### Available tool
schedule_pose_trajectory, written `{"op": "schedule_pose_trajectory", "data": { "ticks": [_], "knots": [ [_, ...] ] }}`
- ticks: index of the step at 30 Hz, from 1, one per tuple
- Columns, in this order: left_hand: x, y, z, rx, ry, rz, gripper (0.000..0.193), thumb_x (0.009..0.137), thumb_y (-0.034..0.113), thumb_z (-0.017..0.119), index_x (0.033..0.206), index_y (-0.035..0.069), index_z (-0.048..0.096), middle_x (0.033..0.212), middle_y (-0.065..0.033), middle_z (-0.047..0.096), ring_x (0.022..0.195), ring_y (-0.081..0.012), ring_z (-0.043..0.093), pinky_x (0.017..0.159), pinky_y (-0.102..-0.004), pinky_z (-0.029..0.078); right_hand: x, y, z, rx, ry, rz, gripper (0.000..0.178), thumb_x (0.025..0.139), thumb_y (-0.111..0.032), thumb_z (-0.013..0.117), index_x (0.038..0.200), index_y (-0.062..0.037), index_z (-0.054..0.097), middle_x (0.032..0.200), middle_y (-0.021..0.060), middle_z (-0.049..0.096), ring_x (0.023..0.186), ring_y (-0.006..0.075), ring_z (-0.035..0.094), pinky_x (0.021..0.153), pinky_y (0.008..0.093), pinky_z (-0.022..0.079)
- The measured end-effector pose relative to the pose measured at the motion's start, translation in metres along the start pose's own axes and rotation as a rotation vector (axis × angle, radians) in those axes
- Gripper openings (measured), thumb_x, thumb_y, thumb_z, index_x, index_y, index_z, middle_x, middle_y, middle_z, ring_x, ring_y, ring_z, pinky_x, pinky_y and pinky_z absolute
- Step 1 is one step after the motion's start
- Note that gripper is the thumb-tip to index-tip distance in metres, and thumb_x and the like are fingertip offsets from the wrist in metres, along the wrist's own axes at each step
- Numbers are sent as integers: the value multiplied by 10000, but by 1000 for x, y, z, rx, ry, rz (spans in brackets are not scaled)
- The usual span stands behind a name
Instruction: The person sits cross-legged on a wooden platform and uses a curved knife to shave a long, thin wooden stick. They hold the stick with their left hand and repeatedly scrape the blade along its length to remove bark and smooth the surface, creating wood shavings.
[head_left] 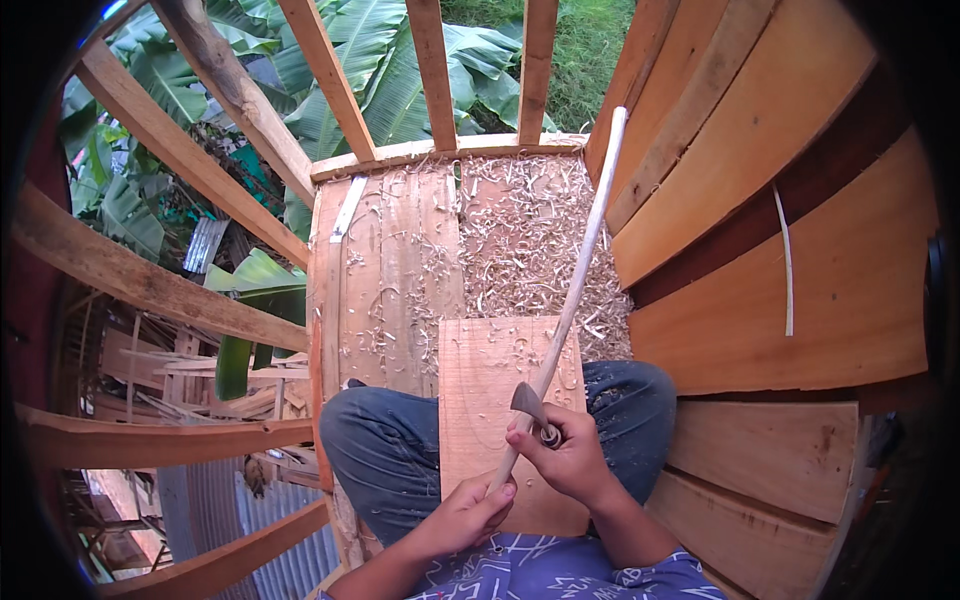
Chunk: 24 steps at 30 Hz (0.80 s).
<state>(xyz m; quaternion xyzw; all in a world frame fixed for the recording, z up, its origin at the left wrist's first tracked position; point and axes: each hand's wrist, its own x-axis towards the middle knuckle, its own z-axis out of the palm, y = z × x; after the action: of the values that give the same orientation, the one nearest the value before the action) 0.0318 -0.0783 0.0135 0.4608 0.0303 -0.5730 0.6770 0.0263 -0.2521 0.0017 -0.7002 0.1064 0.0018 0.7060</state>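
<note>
A long, pale wooden stick (583, 265) slants from my lap up to the far right, its far end near the wall planks. My left hand (480, 510) is closed around the stick's near end. Further up the stick, my right hand (568, 458) grips a carving knife (528, 402) with a short, broad metal blade. The blade lies against the stick, and the round end of its handle shows by my fingers. Under both hands a flat wooden board (475, 395) rests across my lap, with a few curled shavings on it.
Wood shavings (520, 230) cover much of the plank floor (395, 260) ahead. Wooden railing slats (165, 265) stand at the left and front, with banana leaves (370, 85) beyond. A plank wall (780, 320) rises on the right, with a thin pale strip (786, 265) against it.
</note>
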Motion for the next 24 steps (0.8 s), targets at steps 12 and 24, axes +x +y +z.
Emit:
{"op": "schedule_pose_trajectory", "data": {
  "ticks": [12,24],
  "knots": [
    [5,-1,8,243,175,307,280,989,295,372,810,81,393,574,45,341,467,-35,288,416,-211,228,-12,-3,-26,-883,66,-191,171,689,-185,636,608,-44,583,538,151,539,497,318,572,477,401,451],
    [-13,-2,19,535,329,323,228,967,210,420,892,-3,450,538,-29,367,505,-85,374,456,-295,306,-8,-44,-33,-894,117,-271,126,668,-138,623,595,-55,562,519,132,534,494,307,567,479,380,451]
  ]
}}
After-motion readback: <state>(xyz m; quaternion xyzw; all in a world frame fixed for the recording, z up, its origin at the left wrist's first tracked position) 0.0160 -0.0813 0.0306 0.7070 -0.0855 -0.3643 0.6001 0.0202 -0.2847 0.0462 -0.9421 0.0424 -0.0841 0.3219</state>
